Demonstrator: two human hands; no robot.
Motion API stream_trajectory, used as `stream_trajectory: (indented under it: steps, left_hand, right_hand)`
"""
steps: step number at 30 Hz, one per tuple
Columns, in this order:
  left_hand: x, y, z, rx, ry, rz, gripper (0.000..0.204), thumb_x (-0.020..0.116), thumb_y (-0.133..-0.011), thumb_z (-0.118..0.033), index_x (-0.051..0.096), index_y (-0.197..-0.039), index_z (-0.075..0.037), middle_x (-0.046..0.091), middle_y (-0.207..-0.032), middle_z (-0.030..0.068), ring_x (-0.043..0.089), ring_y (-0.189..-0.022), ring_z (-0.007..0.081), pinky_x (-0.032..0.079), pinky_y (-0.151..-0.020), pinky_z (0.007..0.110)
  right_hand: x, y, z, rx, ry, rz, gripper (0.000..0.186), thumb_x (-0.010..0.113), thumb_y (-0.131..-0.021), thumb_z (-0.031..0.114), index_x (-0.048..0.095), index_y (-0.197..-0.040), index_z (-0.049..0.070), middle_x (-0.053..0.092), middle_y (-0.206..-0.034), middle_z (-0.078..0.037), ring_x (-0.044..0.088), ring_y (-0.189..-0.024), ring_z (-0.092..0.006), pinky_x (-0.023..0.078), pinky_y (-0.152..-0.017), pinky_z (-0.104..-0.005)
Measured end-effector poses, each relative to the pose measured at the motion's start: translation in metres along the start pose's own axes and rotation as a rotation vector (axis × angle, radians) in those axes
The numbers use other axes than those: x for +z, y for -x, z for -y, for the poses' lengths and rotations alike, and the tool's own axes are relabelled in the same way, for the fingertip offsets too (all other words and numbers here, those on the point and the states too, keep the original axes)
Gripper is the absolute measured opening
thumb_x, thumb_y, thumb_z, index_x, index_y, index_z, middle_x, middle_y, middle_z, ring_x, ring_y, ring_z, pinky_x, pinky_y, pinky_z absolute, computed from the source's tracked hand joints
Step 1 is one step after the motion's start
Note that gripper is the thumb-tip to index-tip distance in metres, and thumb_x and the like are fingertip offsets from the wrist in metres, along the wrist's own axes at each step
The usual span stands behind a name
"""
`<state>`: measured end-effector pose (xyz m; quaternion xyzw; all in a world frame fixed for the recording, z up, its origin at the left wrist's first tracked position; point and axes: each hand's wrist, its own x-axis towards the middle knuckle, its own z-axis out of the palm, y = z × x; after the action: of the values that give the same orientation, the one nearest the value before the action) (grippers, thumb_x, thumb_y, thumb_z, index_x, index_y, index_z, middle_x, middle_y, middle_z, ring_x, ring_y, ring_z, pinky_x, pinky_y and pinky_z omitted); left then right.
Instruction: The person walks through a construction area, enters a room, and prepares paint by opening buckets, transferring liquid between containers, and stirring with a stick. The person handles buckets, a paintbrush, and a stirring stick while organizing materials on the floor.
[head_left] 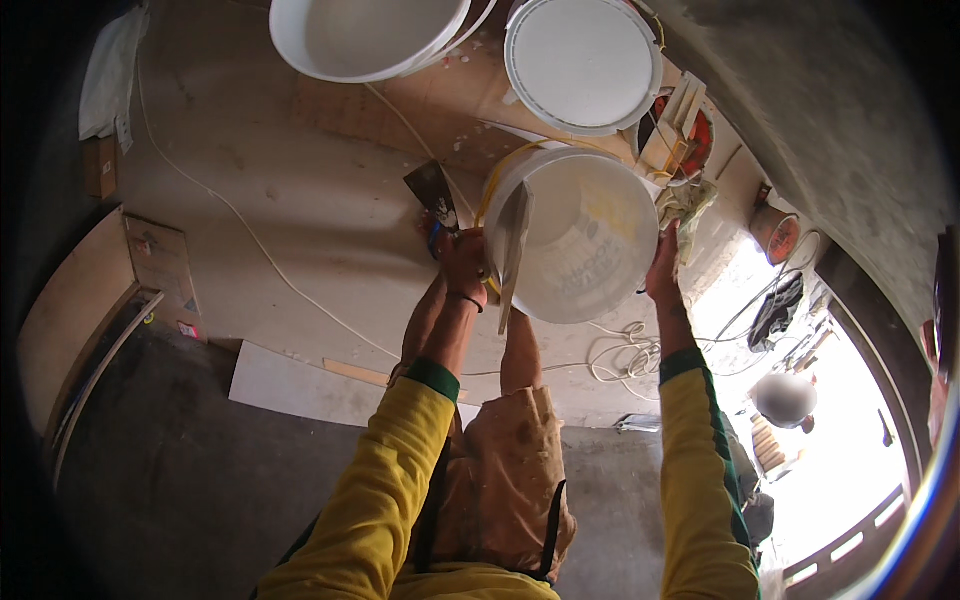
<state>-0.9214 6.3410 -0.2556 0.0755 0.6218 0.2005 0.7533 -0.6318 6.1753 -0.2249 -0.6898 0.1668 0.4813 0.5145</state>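
Note:
A white plastic bucket is tilted in front of me, its mouth facing me and pale smears on its inner wall. My left hand is closed at the bucket's left side, around a putty knife whose broad dark blade points up and away. A flat, pale, board-like piece stands edge-on between that hand and the bucket's mouth; whether the fingers grip it is hidden. My right hand grips the bucket's right side. At its fingertips is a pale crumpled cloth; I cannot tell if it is held.
Beyond stand an open white bucket and a white round-lidded bucket. Wood pieces lie to their right. A pale cable crosses the floor boards and coils near my legs. Another person is in the bright doorway at right.

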Motion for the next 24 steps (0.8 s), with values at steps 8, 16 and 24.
stream_trajectory:
  steps: [8, 16, 24]
  left_hand:
    - [0.021, -0.006, -0.004, 0.046, 0.030, -0.016, 0.018, 0.055, -0.068, -0.005, 0.058, -0.085, -0.005, 0.056, -0.077, 0.0028, 0.055, -0.073, 0.0162, 0.044, -0.067, 0.028]
    - [0.036, -0.047, -0.014, 0.043, -0.272, -0.018, 0.023, 0.054, -0.069, -0.014, 0.065, -0.087, -0.005, 0.058, -0.074, -0.0011, 0.050, -0.067, 0.0074, 0.039, -0.061, 0.024]
    - [0.016, -0.062, -0.023, 0.071, -0.372, 0.231, 0.015, 0.055, -0.076, -0.012, 0.064, -0.086, -0.006, 0.060, -0.078, 0.0012, 0.054, -0.069, 0.0110, 0.044, -0.059, 0.027]
  right_hand:
    - [-0.001, -0.019, -0.017, -0.103, -0.207, -0.228, 0.088, 0.027, -0.082, 0.075, 0.060, -0.108, -0.002, 0.064, -0.101, -0.008, 0.057, -0.091, -0.0185, 0.043, -0.084, -0.0300]
    - [0.011, -0.048, 0.009, -0.144, -0.257, -0.173, 0.084, 0.028, -0.084, 0.071, 0.060, -0.108, -0.003, 0.063, -0.097, -0.009, 0.056, -0.092, -0.0183, 0.042, -0.085, -0.0292]
    - [0.009, -0.001, 0.038, -0.845, 0.579, -0.359, 0.071, 0.073, -0.071, 0.045, 0.045, -0.120, 0.002, 0.047, -0.122, -0.013, 0.044, -0.112, -0.0274, 0.035, -0.095, -0.0383]
